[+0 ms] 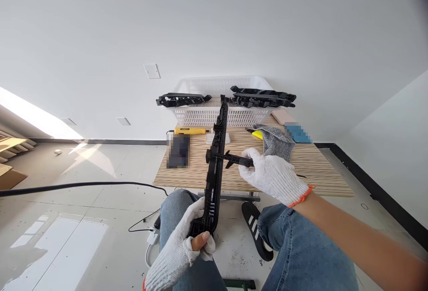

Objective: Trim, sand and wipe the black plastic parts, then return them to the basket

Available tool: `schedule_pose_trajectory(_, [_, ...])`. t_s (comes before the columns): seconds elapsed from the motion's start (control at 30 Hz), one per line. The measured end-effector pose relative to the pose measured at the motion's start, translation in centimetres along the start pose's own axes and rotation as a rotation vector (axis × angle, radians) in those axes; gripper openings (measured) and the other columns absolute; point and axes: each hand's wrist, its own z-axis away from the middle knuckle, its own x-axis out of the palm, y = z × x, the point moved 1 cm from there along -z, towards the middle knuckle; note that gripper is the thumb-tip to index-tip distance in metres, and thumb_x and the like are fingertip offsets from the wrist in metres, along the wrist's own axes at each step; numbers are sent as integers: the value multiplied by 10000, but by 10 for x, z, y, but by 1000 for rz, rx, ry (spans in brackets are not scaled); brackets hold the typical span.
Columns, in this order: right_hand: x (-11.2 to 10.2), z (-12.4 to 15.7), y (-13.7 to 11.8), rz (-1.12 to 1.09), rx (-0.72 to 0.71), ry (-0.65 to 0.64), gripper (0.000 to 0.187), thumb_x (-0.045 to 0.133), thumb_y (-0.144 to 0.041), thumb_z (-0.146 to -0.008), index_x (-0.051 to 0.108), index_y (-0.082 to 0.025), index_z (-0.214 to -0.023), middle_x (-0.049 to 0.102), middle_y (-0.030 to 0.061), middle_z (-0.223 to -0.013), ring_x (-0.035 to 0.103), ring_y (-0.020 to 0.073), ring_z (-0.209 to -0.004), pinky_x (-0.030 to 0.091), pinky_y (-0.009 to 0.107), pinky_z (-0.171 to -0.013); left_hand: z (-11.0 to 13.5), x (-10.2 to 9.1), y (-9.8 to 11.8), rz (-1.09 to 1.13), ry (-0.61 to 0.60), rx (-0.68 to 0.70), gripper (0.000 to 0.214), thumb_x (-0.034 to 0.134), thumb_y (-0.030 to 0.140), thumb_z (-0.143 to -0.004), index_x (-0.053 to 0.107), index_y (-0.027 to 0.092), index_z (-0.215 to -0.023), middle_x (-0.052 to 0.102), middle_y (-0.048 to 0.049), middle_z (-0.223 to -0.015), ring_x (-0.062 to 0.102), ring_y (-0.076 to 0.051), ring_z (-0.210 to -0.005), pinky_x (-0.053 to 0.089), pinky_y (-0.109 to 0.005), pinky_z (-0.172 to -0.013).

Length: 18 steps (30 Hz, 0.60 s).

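Note:
My left hand (189,237), in a white knit glove with the thumb bare, is closed round the lower end of a long black plastic part (216,170). This part stands tilted away from me, its far end reaching the basket. A black caliper (236,159) is gripped in my gloved right hand (267,170). Its thin end lies across the middle of the plastic part; whether it touches cannot be made out. Behind my right hand, a grey cloth (276,141) lies on the slatted wooden table (310,166).
A white plastic basket (190,116) stands against the wall, with black plastic parts (264,97) and another black part (182,100) across its top. A yellow power tool (190,130) and a dark blurred object (178,150) lie at the table's left. A black cable (83,185) crosses the left side.

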Motion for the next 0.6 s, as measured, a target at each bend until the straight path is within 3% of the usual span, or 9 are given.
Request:
schedule_pose_trajectory(0.13, [1,0,1,24,-57,22,464,437,-406,-934,600,-194,-1313,692,58,-633,671,232,-566,128,250,-469,0,0,0,-3,2,9,918,719,539,-860,262,174,-1568,604,11,-668,553,-128,-593,433,-247,-575])
schedule_pose_trajectory(0.37, [-8,-3,4,95,-149,-92,397,333,-329,-961,664,-132,-1058,672,112,-636,647,227,-582,138,264,-485,2,1,3,1,9,4,897,713,528,-871,267,180,-1567,608,8,-671,555,-130,-604,442,-256,-598])
schedule_pose_trajectory(0.5, [-7,-3,3,76,-145,-64,420,328,-371,-964,677,-137,-956,669,116,-640,627,211,-559,149,264,-493,2,3,4,-3,1,17,862,709,527,-872,308,194,-1559,590,14,-657,558,-134,-606,443,-255,-594])
schedule_pose_trajectory(0.6, [-5,-1,2,54,-97,-12,460,395,-507,-942,692,-157,-971,647,92,-590,623,218,-538,140,256,-490,2,3,4,-6,-10,27,839,703,519,-878,328,193,-1554,574,19,-643,559,-139,-612,456,-256,-595])
